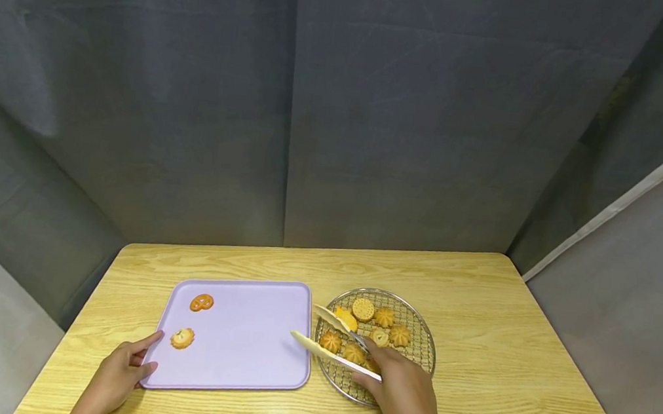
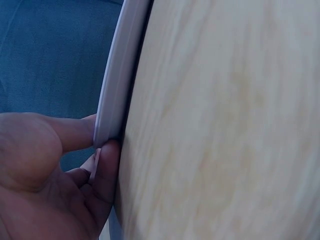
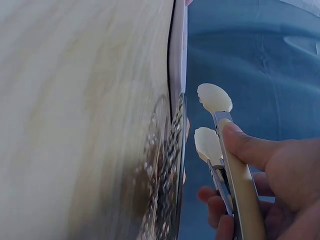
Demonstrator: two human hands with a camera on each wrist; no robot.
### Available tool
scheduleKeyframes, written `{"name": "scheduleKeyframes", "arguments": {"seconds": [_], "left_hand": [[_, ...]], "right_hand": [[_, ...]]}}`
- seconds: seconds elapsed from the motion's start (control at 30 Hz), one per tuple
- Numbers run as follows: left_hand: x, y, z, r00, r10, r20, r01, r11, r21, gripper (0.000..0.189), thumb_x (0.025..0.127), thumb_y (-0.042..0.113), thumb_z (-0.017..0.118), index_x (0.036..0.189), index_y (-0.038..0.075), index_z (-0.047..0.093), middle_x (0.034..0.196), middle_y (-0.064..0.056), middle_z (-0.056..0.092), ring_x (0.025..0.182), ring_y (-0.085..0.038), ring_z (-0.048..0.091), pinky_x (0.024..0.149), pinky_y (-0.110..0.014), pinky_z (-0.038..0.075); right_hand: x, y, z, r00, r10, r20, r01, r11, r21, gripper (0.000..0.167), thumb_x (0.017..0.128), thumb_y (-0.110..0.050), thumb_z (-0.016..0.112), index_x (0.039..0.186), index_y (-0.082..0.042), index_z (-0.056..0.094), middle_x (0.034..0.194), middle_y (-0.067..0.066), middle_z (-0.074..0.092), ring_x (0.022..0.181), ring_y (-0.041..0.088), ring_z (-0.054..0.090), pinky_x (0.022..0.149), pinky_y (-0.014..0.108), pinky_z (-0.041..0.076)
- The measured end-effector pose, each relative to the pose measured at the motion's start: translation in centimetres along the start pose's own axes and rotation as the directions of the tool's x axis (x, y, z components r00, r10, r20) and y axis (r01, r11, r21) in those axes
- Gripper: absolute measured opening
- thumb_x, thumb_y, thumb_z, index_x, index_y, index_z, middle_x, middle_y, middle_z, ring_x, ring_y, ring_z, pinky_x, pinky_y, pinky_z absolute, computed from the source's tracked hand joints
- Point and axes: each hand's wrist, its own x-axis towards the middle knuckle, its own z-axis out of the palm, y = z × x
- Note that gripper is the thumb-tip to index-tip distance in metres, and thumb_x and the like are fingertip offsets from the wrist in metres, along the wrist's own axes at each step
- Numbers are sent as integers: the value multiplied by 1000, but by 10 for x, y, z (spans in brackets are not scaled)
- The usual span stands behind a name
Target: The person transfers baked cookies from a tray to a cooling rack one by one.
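My left hand (image 1: 118, 372) pinches the left edge of a lilac tray (image 1: 237, 343); in the left wrist view the thumb and fingers meet at its rim (image 2: 115, 85). On the tray lie a pretzel-shaped cookie (image 1: 201, 302) and a pale round cookie (image 1: 182, 338) with a scalloped edge. My right hand (image 1: 407, 391) grips a pair of tongs (image 3: 245, 200) with cream tips, spread apart with nothing between them. The tongs point left, above a round wire rack (image 1: 420, 353) and the tray's right edge. Several cookies, among them a dotted round one (image 1: 363, 309), sit on the rack.
Tray and rack stand side by side on a wood-grain table (image 1: 502, 353). Grey curtains (image 1: 410, 122) hang behind the table and at both sides.
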Motion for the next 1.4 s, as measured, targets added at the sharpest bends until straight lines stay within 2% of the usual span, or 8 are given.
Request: {"name": "scheduleKeyframes", "arguments": {"seconds": [0.13,0.27,0.37,0.5,0.67,0.73,1.07,1.4], "left_hand": [[0,0,1,1000,-5,-2,5,1000,-4,61,92,-9,68,149,1,50,110,-20,53,93,-26,55,60,-26,54],[0,2,1,1000,-5,-1,5,1000,-14,61,92,-10,67,149,1,50,110,-21,52,91,-25,54,59,-26,54],[1,2,0,1000,-7,0,7,1000,-18,61,92,-10,67,149,0,49,111,-22,52,90,-24,54,59,-27,54],[1,2,0,1000,-12,6,12,1000,-21,61,92,-10,66,150,0,49,111,-22,51,91,-25,54,59,-27,54],[1,3,-1,1000,-11,9,11,1000,-16,61,92,-9,67,150,0,49,111,-21,52,91,-24,54,59,-26,53],[1,3,-1,1000,-8,9,8,1000,-15,60,93,-8,67,150,0,49,111,-21,52,91,-24,54,59,-26,53],[-1,4,-1,1000,-25,5,25,999,-27,61,93,-10,66,150,0,48,112,-22,51,92,-26,55,60,-28,55],[-1,3,-1,1000,-22,1,22,999,-25,61,92,-9,66,150,0,49,111,-21,51,92,-26,54,60,-27,55]], "right_hand": [[9,-8,7,1000,-23,-3,23,1000,4,67,81,-52,82,138,-20,68,115,2,76,91,24,73,73,45,58],[19,-17,12,998,-57,-7,57,998,-6,66,81,-52,82,138,-21,68,115,3,76,86,23,72,68,41,57],[27,-25,16,995,-98,-11,98,995,-10,66,81,-51,82,138,-22,67,109,1,76,74,15,67,60,33,52],[37,-37,21,989,-145,-10,145,989,5,67,80,-50,82,139,-21,67,95,-2,74,60,6,52,52,25,42],[50,-53,27,986,-166,3,166,985,38,67,80,-50,83,137,-18,68,101,0,76,72,13,66,57,30,50],[54,-59,29,986,-164,16,164,986,39,67,80,-52,82,137,-17,68,108,2,77,79,16,70,61,31,53],[73,-86,40,986,-150,80,148,989,32,68,81,-52,81,138,-18,68,105,7,76,81,22,70,58,32,50],[89,-112,60,975,-204,93,209,977,-44,69,80,-57,79,136,-19,70,97,4,76,73,18,67,58,31,48]]}}
